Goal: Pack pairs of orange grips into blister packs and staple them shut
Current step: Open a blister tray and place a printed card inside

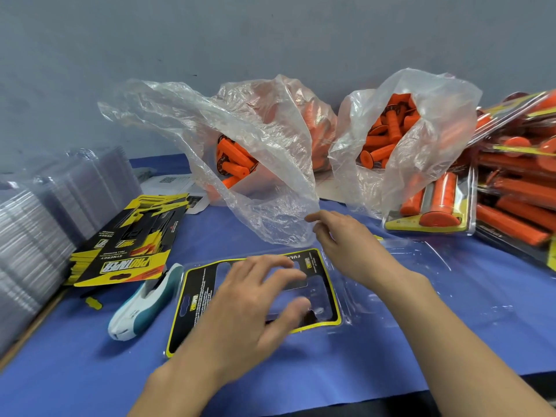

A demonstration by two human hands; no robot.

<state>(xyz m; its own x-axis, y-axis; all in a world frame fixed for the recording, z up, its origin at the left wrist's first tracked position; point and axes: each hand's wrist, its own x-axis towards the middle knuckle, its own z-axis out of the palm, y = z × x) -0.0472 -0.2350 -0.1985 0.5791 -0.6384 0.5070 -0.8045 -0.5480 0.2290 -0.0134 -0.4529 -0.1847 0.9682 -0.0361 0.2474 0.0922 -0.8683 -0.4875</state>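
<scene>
An open clear blister pack point(421, 284) lies flat on the blue table cover, with a black-and-yellow card insert point(195, 299) in its left half. My left hand point(255, 299) hovers or rests on that half, fingers spread and relaxed. My right hand point(340, 236) reaches forward beside the hanging edge of a clear plastic bag point(246, 164) that holds loose orange grips point(233, 164); its fingers are loosely bent and hold nothing I can see. A second bag of orange grips point(382, 136) stands to the right. A white and teal stapler point(144, 302) lies left of the pack.
Stacks of empty clear blisters point(45, 212) fill the left side. A pile of printed yellow-black cards point(129, 239) lies beside them. Finished packs with orange grips point(511, 191) are heaped at the right. A grey wall stands behind; the table's front edge is near me.
</scene>
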